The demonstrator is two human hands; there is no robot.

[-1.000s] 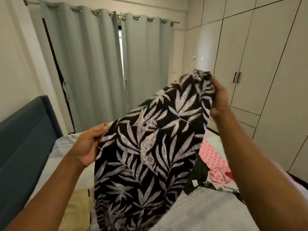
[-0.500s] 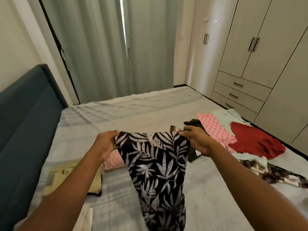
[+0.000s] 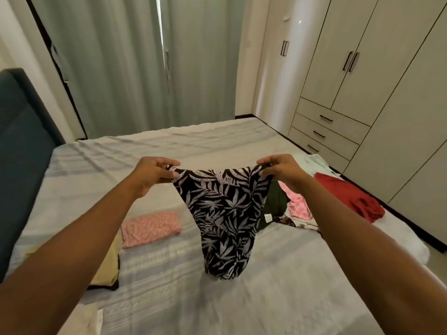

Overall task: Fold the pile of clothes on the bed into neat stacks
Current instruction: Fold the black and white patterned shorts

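A black garment with a white leaf print (image 3: 225, 213) hangs over the bed (image 3: 266, 298), its lower end touching the sheet. My left hand (image 3: 152, 174) pinches its top left corner and my right hand (image 3: 278, 171) pinches its top right corner, so the top edge is stretched between them. A folded pink patterned piece (image 3: 151, 227) lies on the bed at the left, with a folded yellow piece (image 3: 107, 264) nearer to me. Unfolded clothes lie at the right: a dark green one (image 3: 274, 204), a pink one (image 3: 298, 207) and a red one (image 3: 350, 198).
A dark blue headboard (image 3: 21, 146) runs along the left. Pale curtains (image 3: 135, 64) hang beyond the bed. Wardrobe doors and drawers (image 3: 338, 97) line the right wall, close to the bed's right edge. A white cloth (image 3: 82, 320) lies at the near left.
The garment came down from in front of my face to just above the bed. My hands have spread further apart along its top edge, and my view has tilted down.
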